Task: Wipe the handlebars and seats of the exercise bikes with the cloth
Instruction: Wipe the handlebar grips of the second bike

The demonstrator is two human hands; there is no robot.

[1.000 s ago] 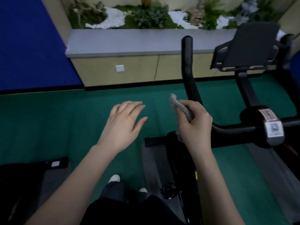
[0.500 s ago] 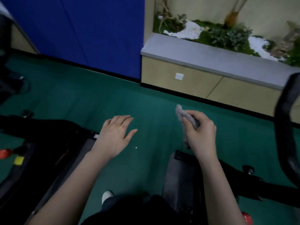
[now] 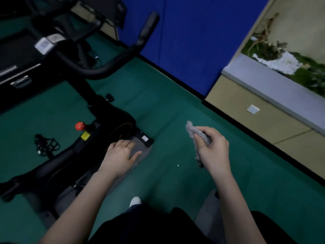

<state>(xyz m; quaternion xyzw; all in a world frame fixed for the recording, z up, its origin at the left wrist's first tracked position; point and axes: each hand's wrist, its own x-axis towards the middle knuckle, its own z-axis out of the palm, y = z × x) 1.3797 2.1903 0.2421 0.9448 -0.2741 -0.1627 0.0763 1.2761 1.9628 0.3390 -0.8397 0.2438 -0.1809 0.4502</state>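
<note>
Green carpet floor (image 3: 158,106) fills most of the view, bounded at the back by a blue wall (image 3: 193,41) and, to the right, a beige cabinet with a grey ledge (image 3: 281,88) carrying plants and white stones. On the left stands a black exercise bike (image 3: 109,117), its curved handlebar (image 3: 123,60) rising toward the blue wall, well apart from both hands. The bike's base rests on a grey mat (image 3: 142,155).

The right hand (image 3: 214,150) is raised over the bare carpet, its fingers (image 3: 204,131) and thumb curled round a crumpled grey cloth (image 3: 195,136), one end poking above the fist and the other hanging below it. The left hand (image 3: 121,155) is held palm down over the mat's edge beside the bike frame, fingers loosely extended and holding nothing.

Smaller details on the bike: a caged pedal (image 3: 46,144), a red knob (image 3: 80,125) and a yellow label (image 3: 85,135) just below the knob.
</note>
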